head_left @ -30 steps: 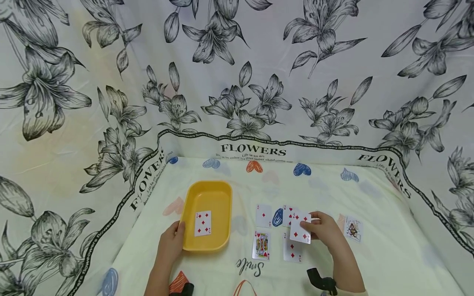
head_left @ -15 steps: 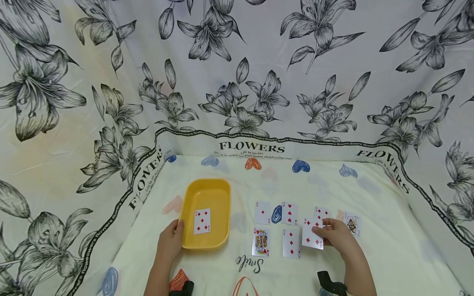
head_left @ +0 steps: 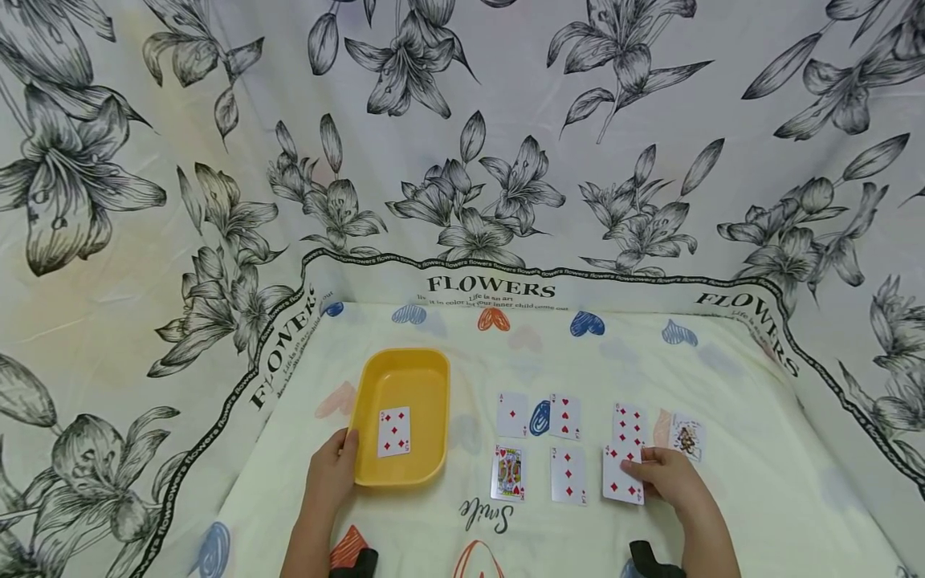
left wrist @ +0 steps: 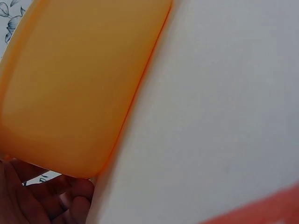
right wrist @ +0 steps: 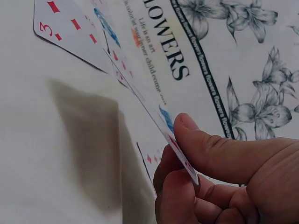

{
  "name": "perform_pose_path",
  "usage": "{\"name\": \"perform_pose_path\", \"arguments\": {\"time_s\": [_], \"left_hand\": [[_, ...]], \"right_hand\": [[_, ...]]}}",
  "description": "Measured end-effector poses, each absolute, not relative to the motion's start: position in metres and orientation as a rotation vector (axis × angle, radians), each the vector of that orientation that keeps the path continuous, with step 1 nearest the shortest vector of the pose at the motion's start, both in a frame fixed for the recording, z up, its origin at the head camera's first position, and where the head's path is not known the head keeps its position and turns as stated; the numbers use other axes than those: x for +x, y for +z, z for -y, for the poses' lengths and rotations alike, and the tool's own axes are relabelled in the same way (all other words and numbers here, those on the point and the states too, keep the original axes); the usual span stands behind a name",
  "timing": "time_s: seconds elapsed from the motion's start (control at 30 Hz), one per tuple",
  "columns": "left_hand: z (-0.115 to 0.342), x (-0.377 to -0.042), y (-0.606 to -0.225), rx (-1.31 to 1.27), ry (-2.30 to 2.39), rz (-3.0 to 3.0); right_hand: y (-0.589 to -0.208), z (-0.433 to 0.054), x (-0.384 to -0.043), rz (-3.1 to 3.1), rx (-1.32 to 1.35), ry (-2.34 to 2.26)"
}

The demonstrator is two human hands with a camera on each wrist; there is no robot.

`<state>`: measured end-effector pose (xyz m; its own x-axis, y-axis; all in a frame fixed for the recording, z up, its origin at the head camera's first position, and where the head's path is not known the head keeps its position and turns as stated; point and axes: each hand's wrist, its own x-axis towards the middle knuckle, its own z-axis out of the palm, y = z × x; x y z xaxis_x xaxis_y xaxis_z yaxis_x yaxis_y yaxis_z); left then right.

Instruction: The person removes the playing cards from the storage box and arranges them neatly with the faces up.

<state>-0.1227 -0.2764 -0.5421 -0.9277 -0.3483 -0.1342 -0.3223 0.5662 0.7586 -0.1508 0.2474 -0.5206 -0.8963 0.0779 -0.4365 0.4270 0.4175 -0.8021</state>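
My left hand (head_left: 332,467) grips the near left side of a yellow tray (head_left: 419,385), thumb at the rim. Inside the tray lies a diamonds playing card (head_left: 394,432). The left wrist view shows the tray's outer side (left wrist: 84,84) above curled fingers (left wrist: 79,207). My right hand (head_left: 668,475) pinches a four of diamonds (head_left: 620,480) between thumb and fingers. In the right wrist view that playing card (right wrist: 149,111) is edge-on and raised over the cloth. Just beyond it lies another diamonds card (head_left: 629,421); left of it is a three of diamonds (head_left: 568,476).
An ace of diamonds (head_left: 511,415), a hearts card (head_left: 565,417) and a king of hearts (head_left: 509,472) lie face up between the tray and the right hand. A joker (head_left: 686,437) lies farther right. A flower-print curtain (head_left: 491,193) rises behind the cloth-covered surface (head_left: 506,361).
My right hand has carried the four of diamonds rightward, then towards me, uncovering the hearts card, the three of diamonds and the far diamonds card. My left hand stays on the tray.
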Motion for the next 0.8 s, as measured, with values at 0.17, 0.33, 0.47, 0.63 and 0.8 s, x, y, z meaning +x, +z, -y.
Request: {"name": "perform_pose_path", "arguments": {"time_s": [0.17, 0.33, 0.47, 0.63, 0.8], "left_hand": [[0.277, -0.124, -0.543, 0.588, -1.322, 2.754], [0.278, -0.124, -0.545, 0.587, -1.319, 2.755], [0.278, -0.123, -0.546, 0.572, -1.315, 2.745], [0.279, -0.122, -0.547, 0.549, -1.316, 2.734], [0.279, -0.122, -0.546, 0.532, -1.319, 2.733]], "right_hand": [[-0.528, -0.251, -0.149, -2.367, 0.440, -1.448], [-0.533, -0.252, -0.147, -2.406, 0.423, -1.397], [-0.532, -0.250, -0.145, -2.492, 0.423, -1.277], [-0.526, -0.244, -0.141, -2.641, 0.411, -1.033], [-0.521, -0.235, -0.139, -2.697, 0.421, -0.904]]}}
